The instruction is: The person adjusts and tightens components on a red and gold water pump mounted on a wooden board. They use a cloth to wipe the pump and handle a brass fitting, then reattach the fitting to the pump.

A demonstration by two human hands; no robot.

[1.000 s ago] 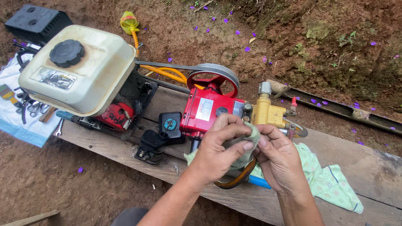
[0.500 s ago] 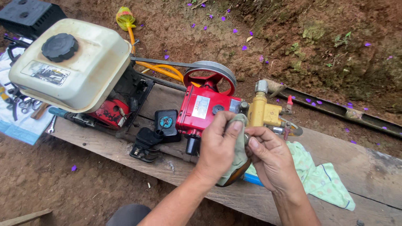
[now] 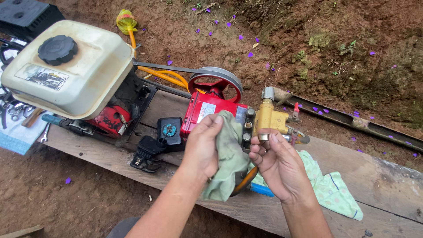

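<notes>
Soft, even daylight falls from above; shadows are faint and diffuse. The cream plastic fuel tank (image 3: 66, 70) shows mild sheen. Focus is sharp, with slight wide-angle stretch at the edges.

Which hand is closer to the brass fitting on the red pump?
The right hand. Its fingertips reach the underside of the brass fitting. The left hand is further left, holding a greenish rag in front of the red pump.

Cream fuel tank (image 3: 70, 70) with black cap (image 3: 57, 49); purple petals (image 3: 246, 55) on soil; tools (image 3: 17, 112) left.
</notes>
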